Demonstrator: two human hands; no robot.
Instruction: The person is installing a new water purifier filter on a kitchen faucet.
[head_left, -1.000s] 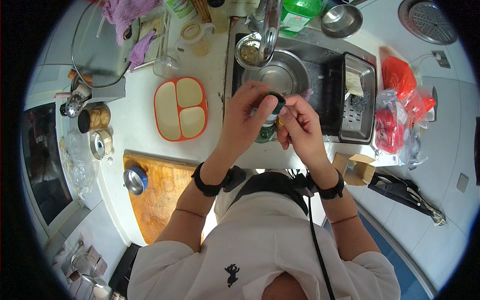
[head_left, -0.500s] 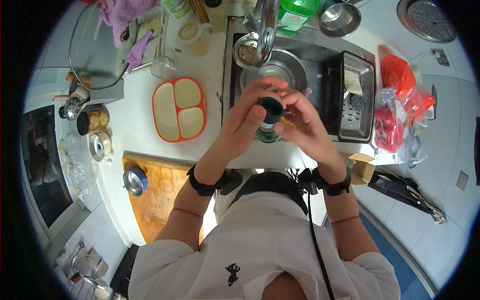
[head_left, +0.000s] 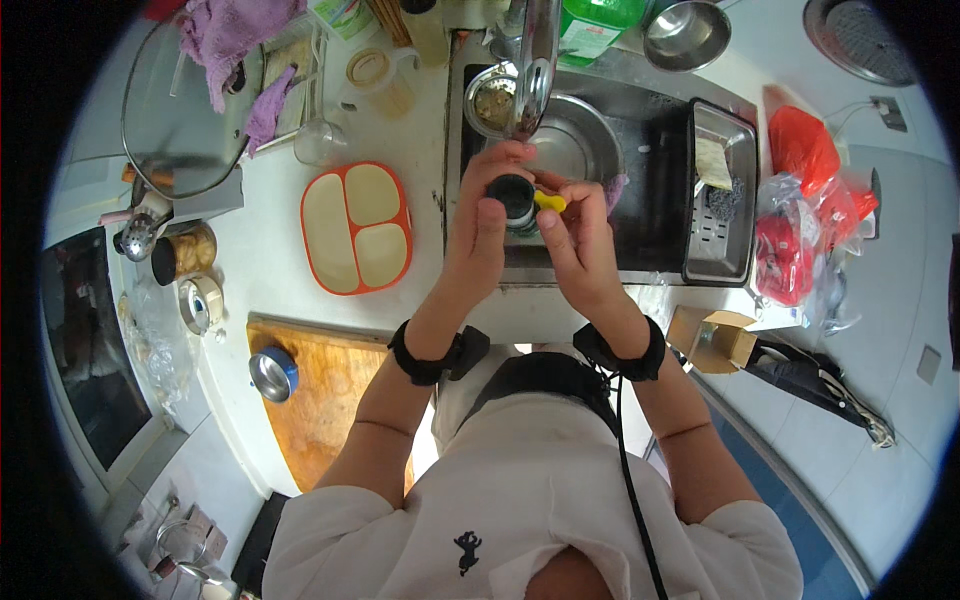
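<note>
Over the sink's near edge, my left hand [head_left: 474,232] is wrapped round a small dark green bottle-like container [head_left: 512,197], its round dark top facing up. Its lower part is mostly hidden by the fingers. My right hand [head_left: 584,248] is closed beside it, thumb and fingers pinching a small yellow piece [head_left: 549,201] that touches or nearly touches the container's right side. I cannot make out what kind of thing the yellow piece is. Beyond the hands, a metal basin [head_left: 582,140] stands in the dark sink [head_left: 652,165] under the tap [head_left: 535,70].
An orange-rimmed divided plate [head_left: 407,235] lies on the counter to the left. A wooden cutting board [head_left: 330,400] holds a blue bowl [head_left: 273,374]. At the sink's right sits a metal drain tray [head_left: 712,262]; red plastic bags [head_left: 803,150] are beyond it.
Both hands have shifted slightly left with the container, whose top now faces up more squarely. The right fingers have drawn away from its rim, and the yellow piece shows more plainly.
</note>
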